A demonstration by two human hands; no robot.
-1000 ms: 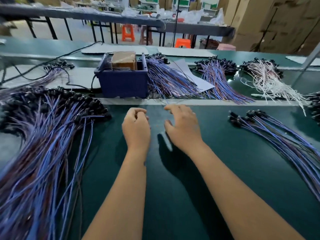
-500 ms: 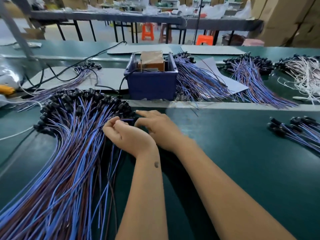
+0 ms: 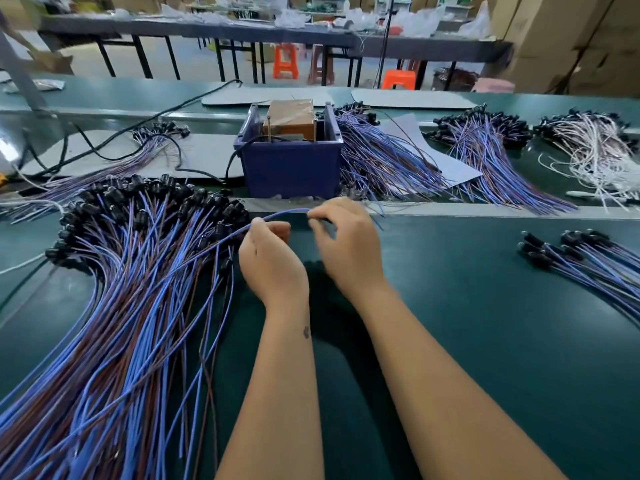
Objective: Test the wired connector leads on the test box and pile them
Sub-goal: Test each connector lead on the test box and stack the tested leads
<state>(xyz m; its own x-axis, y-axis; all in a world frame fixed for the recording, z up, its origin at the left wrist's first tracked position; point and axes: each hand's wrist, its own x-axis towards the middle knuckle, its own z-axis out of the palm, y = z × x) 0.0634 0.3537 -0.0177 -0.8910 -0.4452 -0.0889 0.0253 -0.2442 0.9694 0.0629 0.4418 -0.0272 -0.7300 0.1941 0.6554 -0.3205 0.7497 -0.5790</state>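
Two hands draw a single blue lead (image 3: 287, 212) out of the large heap of leads (image 3: 131, 271) at the near left. Left hand (image 3: 272, 261), fingers curled, pinches the wire just right of the heap; right hand (image 3: 346, 244) pinches it further along with thumb and forefinger, remaining fingers loosely bent, so the thin, flexible wire arches between them, probably to bring its end to the dark blue plastic test box (image 3: 291, 157) just beyond. Black moulded connectors fringe the heap's far edge. A small pile (image 3: 585, 261), likely tested leads, lies at the right on the smooth green bench (image 3: 485, 341).
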